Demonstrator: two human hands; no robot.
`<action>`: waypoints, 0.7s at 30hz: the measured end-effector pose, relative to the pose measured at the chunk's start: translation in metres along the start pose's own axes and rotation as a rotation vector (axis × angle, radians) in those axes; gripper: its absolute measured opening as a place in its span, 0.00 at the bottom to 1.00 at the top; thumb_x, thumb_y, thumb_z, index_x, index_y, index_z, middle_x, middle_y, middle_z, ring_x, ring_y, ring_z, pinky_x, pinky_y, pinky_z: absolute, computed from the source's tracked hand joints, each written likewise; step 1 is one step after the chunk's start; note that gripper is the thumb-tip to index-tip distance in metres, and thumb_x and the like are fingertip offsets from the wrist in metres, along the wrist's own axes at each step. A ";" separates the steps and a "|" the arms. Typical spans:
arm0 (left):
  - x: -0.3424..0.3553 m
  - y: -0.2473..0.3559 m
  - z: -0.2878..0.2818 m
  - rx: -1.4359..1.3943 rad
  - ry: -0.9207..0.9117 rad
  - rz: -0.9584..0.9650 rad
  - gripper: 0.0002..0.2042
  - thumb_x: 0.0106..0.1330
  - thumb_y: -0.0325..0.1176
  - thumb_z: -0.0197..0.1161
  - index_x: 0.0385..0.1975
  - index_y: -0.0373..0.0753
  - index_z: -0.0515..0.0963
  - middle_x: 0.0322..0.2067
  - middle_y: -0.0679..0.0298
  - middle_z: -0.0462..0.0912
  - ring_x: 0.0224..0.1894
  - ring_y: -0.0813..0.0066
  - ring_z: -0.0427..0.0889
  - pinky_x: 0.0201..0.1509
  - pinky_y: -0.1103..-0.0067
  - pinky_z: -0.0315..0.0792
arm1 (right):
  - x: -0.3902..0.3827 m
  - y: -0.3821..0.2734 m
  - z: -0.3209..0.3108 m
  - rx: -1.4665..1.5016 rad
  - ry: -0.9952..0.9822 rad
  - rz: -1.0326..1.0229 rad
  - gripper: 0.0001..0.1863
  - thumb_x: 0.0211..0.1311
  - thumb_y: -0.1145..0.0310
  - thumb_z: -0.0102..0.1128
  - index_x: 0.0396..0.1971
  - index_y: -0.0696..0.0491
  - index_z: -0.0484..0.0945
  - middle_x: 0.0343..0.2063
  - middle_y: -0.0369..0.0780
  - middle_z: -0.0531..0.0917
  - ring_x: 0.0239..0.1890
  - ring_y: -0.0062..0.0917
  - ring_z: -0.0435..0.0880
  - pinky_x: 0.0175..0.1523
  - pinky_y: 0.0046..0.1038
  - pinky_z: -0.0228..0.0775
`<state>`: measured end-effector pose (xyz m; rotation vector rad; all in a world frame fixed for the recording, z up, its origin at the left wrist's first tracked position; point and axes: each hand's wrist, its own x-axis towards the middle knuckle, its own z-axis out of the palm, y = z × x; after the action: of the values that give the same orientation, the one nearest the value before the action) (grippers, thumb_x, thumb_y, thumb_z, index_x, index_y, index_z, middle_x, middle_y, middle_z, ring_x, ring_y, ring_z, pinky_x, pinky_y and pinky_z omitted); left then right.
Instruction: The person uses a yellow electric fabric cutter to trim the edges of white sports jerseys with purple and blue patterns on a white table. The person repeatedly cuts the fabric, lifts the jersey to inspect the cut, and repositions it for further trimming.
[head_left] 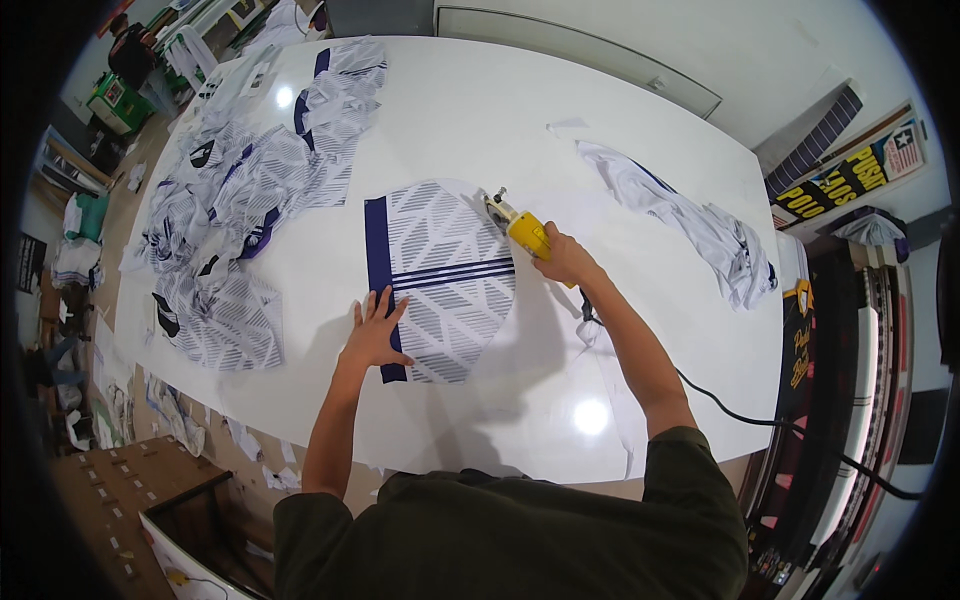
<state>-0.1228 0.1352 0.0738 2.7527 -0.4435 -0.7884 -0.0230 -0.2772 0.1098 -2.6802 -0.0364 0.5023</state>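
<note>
A patterned white fabric panel [440,325] with grey hatching, a navy band along its left edge and navy stripes across the middle lies flat on the white table. My left hand [376,332] rests on the navy band with its fingers spread. Held in my right hand [568,257] is a yellow electric fabric cutter [527,233]. Its metal head sits at the panel's upper right curved edge; whether the blade touches cloth I cannot make out. A black cord [740,412] trails from near my right forearm over the table's right side.
A large heap of similar printed fabric [225,240] covers the table's left side. White cloth [680,215] lies bunched at the right, and a small scrap [568,125] sits farther back. Fabric rolls [850,400] stand beyond the right edge. Another person [135,55] is at the far left.
</note>
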 end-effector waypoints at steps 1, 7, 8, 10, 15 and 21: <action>0.001 0.001 0.000 -0.005 0.012 -0.001 0.68 0.28 0.54 0.88 0.78 0.55 0.54 0.80 0.52 0.40 0.81 0.42 0.36 0.80 0.45 0.34 | 0.006 0.001 -0.002 -0.011 -0.002 -0.024 0.34 0.56 0.60 0.68 0.57 0.58 0.63 0.40 0.59 0.84 0.45 0.55 0.85 0.51 0.48 0.78; -0.002 0.006 0.002 -0.034 0.063 -0.003 0.66 0.28 0.53 0.88 0.77 0.55 0.57 0.80 0.52 0.42 0.81 0.42 0.38 0.80 0.45 0.37 | 0.032 -0.006 -0.012 -0.017 -0.052 -0.088 0.34 0.56 0.60 0.67 0.59 0.56 0.63 0.43 0.58 0.84 0.47 0.54 0.84 0.52 0.48 0.78; -0.001 0.006 0.001 -0.030 0.067 -0.002 0.66 0.29 0.52 0.88 0.77 0.55 0.57 0.80 0.53 0.42 0.81 0.43 0.39 0.80 0.45 0.37 | 0.036 -0.005 -0.012 -0.019 -0.062 -0.090 0.34 0.57 0.60 0.67 0.59 0.55 0.62 0.44 0.57 0.84 0.49 0.53 0.84 0.53 0.48 0.77; -0.003 0.007 0.000 -0.037 0.073 -0.008 0.66 0.29 0.50 0.88 0.77 0.55 0.57 0.80 0.54 0.43 0.81 0.43 0.39 0.80 0.46 0.38 | 0.044 -0.011 -0.013 -0.022 -0.076 -0.089 0.34 0.57 0.60 0.67 0.60 0.55 0.62 0.45 0.57 0.83 0.49 0.53 0.84 0.53 0.48 0.77; -0.004 0.011 -0.006 -0.056 0.064 -0.020 0.65 0.30 0.46 0.89 0.77 0.56 0.57 0.80 0.55 0.43 0.81 0.45 0.39 0.81 0.47 0.38 | 0.061 -0.024 -0.015 -0.037 -0.065 -0.130 0.34 0.56 0.60 0.67 0.58 0.58 0.63 0.39 0.59 0.85 0.43 0.54 0.86 0.49 0.46 0.79; -0.004 0.009 -0.005 -0.065 0.063 -0.022 0.66 0.29 0.45 0.89 0.77 0.56 0.57 0.80 0.55 0.42 0.81 0.46 0.39 0.81 0.47 0.39 | 0.084 -0.040 -0.014 -0.052 -0.065 -0.157 0.35 0.56 0.59 0.66 0.59 0.59 0.62 0.40 0.60 0.85 0.44 0.53 0.86 0.50 0.45 0.79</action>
<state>-0.1249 0.1294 0.0828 2.7179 -0.3688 -0.7056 0.0626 -0.2376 0.1089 -2.6828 -0.2802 0.5448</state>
